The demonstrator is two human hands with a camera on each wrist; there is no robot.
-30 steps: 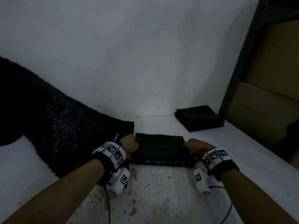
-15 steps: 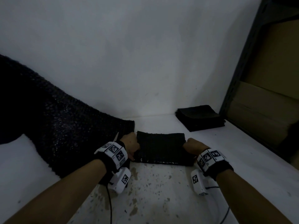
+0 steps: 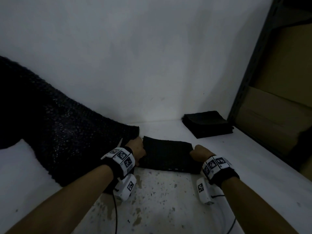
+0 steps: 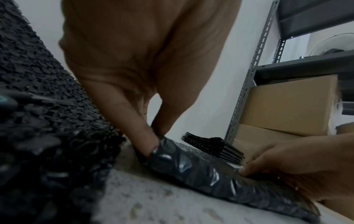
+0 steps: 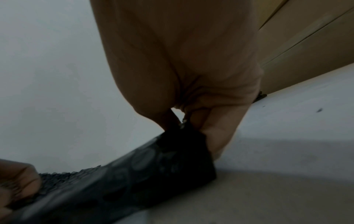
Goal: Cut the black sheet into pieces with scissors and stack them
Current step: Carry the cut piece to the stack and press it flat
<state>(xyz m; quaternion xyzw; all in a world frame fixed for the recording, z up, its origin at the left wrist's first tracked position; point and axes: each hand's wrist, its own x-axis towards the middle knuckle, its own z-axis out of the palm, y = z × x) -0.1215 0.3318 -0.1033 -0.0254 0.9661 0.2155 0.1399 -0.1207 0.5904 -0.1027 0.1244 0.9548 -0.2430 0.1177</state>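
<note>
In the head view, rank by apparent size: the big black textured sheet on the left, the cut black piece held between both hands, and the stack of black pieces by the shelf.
1. Big black textured sheet, clearly largest.
2. Cut black piece, pinched by the left hand and right hand.
3. Stack of black pieces. It looks only slightly smaller and lies farther away, so 2 and 3 are uncertain.

The white worktop [image 3: 253, 166] runs back to a pale wall and is speckled with dark spots and stains along its near middle. On its left side lies the large black sheet [image 3: 67, 141], textured and rumpled, rising leftward out of view, with a pale pointed blade tip, too small to identify, showing on its right edge. A cut black piece [image 3: 168, 156] sits just right of the sheet with its near edge down on the surface, and well apart at the back right corner rests a neat stack of black pieces [image 3: 207, 124].
</note>
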